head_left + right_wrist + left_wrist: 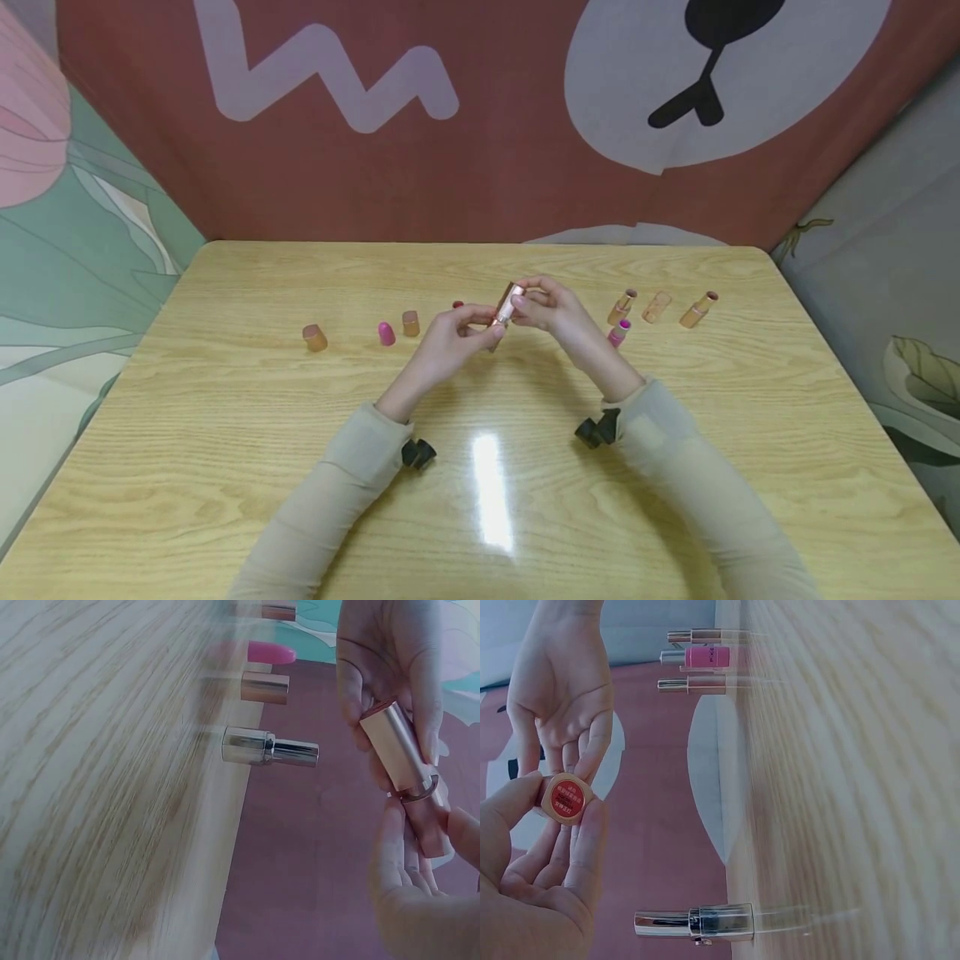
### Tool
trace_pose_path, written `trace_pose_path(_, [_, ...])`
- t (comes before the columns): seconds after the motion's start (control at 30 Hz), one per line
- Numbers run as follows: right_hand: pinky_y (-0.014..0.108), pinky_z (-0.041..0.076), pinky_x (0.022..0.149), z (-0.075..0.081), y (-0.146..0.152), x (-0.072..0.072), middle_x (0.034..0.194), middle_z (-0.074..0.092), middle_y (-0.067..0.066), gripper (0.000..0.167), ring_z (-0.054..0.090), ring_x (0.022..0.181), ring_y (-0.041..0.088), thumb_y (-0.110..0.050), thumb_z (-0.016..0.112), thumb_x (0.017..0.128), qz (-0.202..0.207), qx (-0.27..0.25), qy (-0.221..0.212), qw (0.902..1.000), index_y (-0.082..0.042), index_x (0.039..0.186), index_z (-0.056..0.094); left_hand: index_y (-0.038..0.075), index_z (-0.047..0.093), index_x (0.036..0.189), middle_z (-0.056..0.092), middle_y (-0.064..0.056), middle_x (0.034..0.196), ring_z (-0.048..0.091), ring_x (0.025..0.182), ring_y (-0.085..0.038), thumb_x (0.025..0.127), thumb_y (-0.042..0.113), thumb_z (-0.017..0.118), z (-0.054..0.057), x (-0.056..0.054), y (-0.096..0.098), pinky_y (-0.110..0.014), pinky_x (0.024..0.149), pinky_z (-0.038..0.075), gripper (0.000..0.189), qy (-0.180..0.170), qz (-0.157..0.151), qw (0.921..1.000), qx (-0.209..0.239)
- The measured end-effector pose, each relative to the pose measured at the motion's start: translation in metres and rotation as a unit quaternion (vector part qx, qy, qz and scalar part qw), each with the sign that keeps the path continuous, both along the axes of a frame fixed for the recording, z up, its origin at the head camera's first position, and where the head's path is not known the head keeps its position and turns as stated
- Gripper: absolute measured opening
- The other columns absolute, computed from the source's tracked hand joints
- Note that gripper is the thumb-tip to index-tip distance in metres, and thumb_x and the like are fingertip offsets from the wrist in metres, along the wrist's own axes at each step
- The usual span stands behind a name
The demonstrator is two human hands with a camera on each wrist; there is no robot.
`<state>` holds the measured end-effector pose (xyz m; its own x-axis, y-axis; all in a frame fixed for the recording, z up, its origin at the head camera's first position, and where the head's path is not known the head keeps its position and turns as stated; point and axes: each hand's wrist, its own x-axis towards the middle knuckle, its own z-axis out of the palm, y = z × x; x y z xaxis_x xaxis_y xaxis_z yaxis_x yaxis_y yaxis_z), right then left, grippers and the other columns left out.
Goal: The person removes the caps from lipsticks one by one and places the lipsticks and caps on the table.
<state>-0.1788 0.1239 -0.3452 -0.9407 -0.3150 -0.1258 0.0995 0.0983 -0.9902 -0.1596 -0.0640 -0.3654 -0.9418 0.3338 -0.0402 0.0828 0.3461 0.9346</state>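
Observation:
Both hands are raised over the middle of the table and share one rose-gold lipstick [508,305]. My left hand [448,340] pinches its lower end; in the left wrist view a round red label [568,801] shows on that end. My right hand [561,315] pinches the other end between thumb and fingers. A ring-like seam runs across the tube in the right wrist view, between the two hands' grips. Whether the two parts stand slightly apart there, I cannot tell. Nearby on the table stands a silver tube with a clear lower part [694,922], mostly behind my left hand in the head view.
Left of the hands stand two gold caps [315,337] and a pink cap [386,333]. To the right are two uncapped gold lipstick tubes [699,309], a pink and silver tube [618,333] and a see-through patterned piece [657,307]. The wood-grain table [225,467] meets a printed cloth behind.

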Motion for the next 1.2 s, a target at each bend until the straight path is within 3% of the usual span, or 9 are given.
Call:
trace_pose_path(0.17, [0.024, 0.055, 0.089, -0.001, 0.000, -0.001, 0.095, 0.061, -0.005, 0.039, 0.064, 0.087, 0.002, -0.011, 0.050, 0.098, -0.013, -0.021, -0.003, 0.9997, 0.005, 0.133, 0.041, 0.006, 0.061, 0.123, 0.066, -0.012, 0.120, 0.069, 0.089, -0.020, 0.091, 0.021, 0.065, -0.001, -0.001, 0.000, -0.040, 0.079, 0.056, 0.036, -0.017, 0.006, 0.9998, 0.012])
trace_pose_path(0.37, [0.021, 0.055, 0.085, 0.001, 0.001, -0.002, 0.089, 0.064, -0.011, 0.034, 0.065, 0.085, 0.002, -0.010, 0.049, 0.099, -0.036, -0.061, -0.007, 0.9975, 0.004, 0.130, 0.042, 0.008, 0.063, 0.119, 0.067, -0.011, 0.116, 0.068, 0.085, -0.016, 0.090, 0.023, 0.067, 0.000, 0.000, -0.001, -0.046, 0.082, 0.055, 0.033, -0.038, 0.007, 0.9991, 0.017])
trace_pose_path(0.53, [0.020, 0.055, 0.083, 0.002, 0.001, -0.003, 0.087, 0.065, -0.011, 0.028, 0.064, 0.082, 0.002, -0.008, 0.049, 0.098, -0.049, -0.080, -0.013, 0.9955, 0.002, 0.124, 0.045, 0.008, 0.061, 0.122, 0.065, -0.012, 0.118, 0.069, 0.089, -0.019, 0.090, 0.022, 0.067, 0.002, 0.001, -0.003, -0.044, 0.084, 0.055, 0.035, -0.040, 0.004, 0.9989, 0.023])
trace_pose_path(0.77, [0.018, 0.055, 0.082, 0.005, 0.008, -0.005, 0.090, 0.062, -0.009, 0.043, 0.064, 0.083, 0.001, -0.007, 0.051, 0.097, -0.061, -0.051, -0.016, 0.9967, 0.008, 0.134, 0.037, 0.007, 0.059, 0.124, 0.063, -0.013, 0.121, 0.068, 0.099, -0.026, 0.089, 0.019, 0.068, 0.003, 0.000, -0.006, -0.042, 0.086, 0.056, 0.038, -0.047, 0.010, 0.9983, 0.034])
trace_pose_path(0.93, [0.017, 0.054, 0.083, 0.007, 0.014, -0.005, 0.095, 0.060, -0.008, 0.044, 0.063, 0.086, 0.001, -0.007, 0.053, 0.096, -0.060, -0.036, -0.008, 0.9975, 0.008, 0.134, 0.038, 0.008, 0.060, 0.124, 0.064, -0.012, 0.120, 0.065, 0.103, -0.026, 0.090, 0.020, 0.067, 0.003, -0.001, -0.011, -0.034, 0.087, 0.055, 0.037, -0.034, 0.020, 0.9990, 0.023])
trace_pose_path(1.2, [0.017, 0.053, 0.085, 0.011, 0.024, -0.003, 0.101, 0.059, -0.008, 0.032, 0.062, 0.090, 0.001, -0.009, 0.054, 0.096, -0.051, -0.038, -0.014, 0.9979, -0.005, 0.127, 0.046, 0.008, 0.059, 0.125, 0.064, -0.014, 0.117, 0.065, 0.104, -0.027, 0.089, 0.019, 0.068, 0.004, -0.001, -0.023, -0.029, 0.083, 0.055, 0.039, -0.029, 0.043, 0.9986, 0.013])
